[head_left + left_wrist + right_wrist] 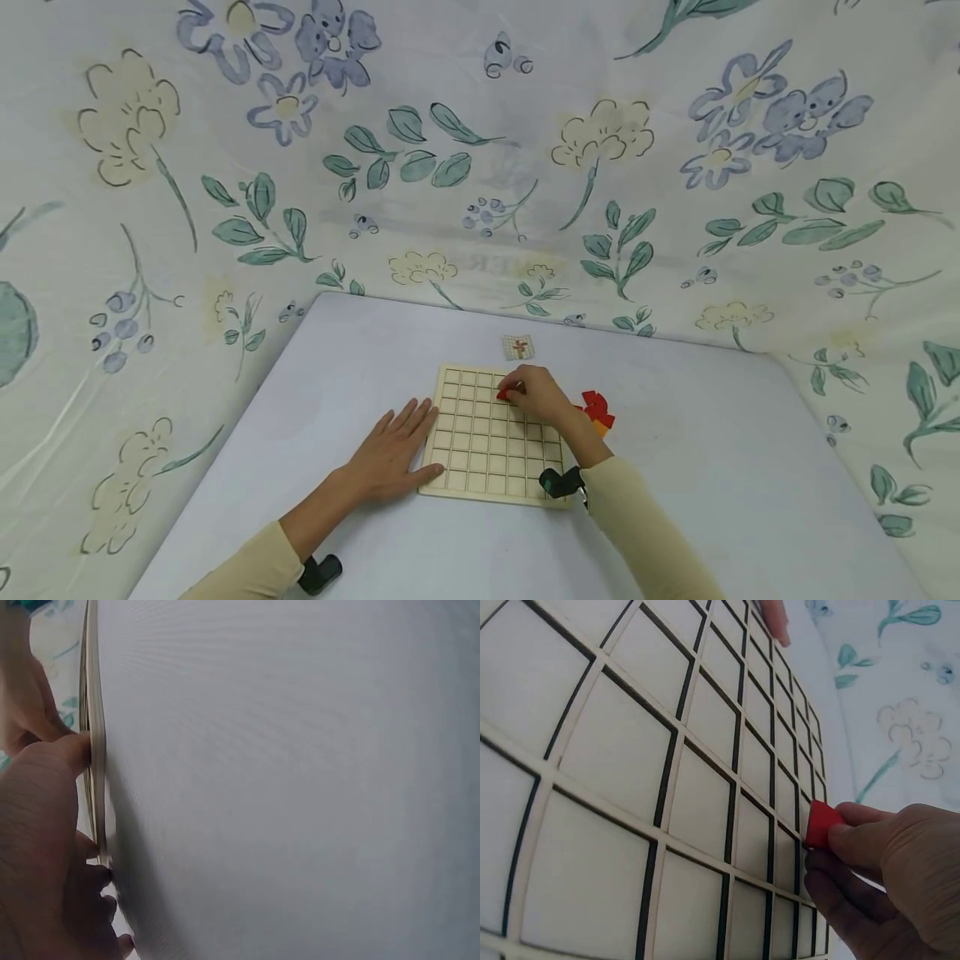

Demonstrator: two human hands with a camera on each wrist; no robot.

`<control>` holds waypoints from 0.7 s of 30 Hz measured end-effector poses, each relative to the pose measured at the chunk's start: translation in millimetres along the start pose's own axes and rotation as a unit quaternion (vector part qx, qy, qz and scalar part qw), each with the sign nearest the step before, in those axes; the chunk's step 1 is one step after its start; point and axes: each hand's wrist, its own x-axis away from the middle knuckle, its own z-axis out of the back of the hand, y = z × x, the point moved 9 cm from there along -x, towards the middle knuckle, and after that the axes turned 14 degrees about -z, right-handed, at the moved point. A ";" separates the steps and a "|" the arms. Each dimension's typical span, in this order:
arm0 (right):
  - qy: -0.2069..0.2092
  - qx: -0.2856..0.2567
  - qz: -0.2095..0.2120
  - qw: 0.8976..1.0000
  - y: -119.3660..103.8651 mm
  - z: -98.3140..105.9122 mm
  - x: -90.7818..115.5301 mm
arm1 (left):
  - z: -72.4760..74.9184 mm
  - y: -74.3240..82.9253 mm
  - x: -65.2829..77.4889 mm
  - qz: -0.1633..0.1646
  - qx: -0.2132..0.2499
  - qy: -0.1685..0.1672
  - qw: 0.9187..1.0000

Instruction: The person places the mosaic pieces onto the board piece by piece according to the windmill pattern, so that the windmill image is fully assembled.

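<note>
A light wooden grid board (480, 437) with square compartments lies on the white table. Near its far edge my right hand (537, 395) pinches a small red tile (823, 824) between thumb and fingers, over or at a compartment. In the right wrist view the tile looks tilted; whether it touches the board I cannot tell. My left hand (390, 454) lies flat with fingers spread at the board's left edge, its thumb touching the near left corner. The left wrist view shows the left thumb (75, 752) against the board's side.
Several loose red pieces (595, 405) and an orange piece (600, 427) lie right of the board, partly behind the right forearm. A small card with a gridded red pattern (518, 347) lies beyond the far edge. Flowered cloth (525, 167) hangs behind the table (720, 467).
</note>
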 end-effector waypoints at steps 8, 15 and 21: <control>0.019 0.042 0.014 0.999 -4.2 -5.4 -1.9 | 0.5 1.5 -1.2 -0.008 -0.006 0.012 1.000; 0.048 0.060 0.008 0.997 -4.0 -3.1 1.4 | 0.5 1.5 -1.0 -0.006 -0.011 0.002 1.000; 0.088 0.177 0.055 0.979 -12.9 -1.3 14.2 | 1.5 2.7 -1.7 -0.007 -0.008 -0.002 1.000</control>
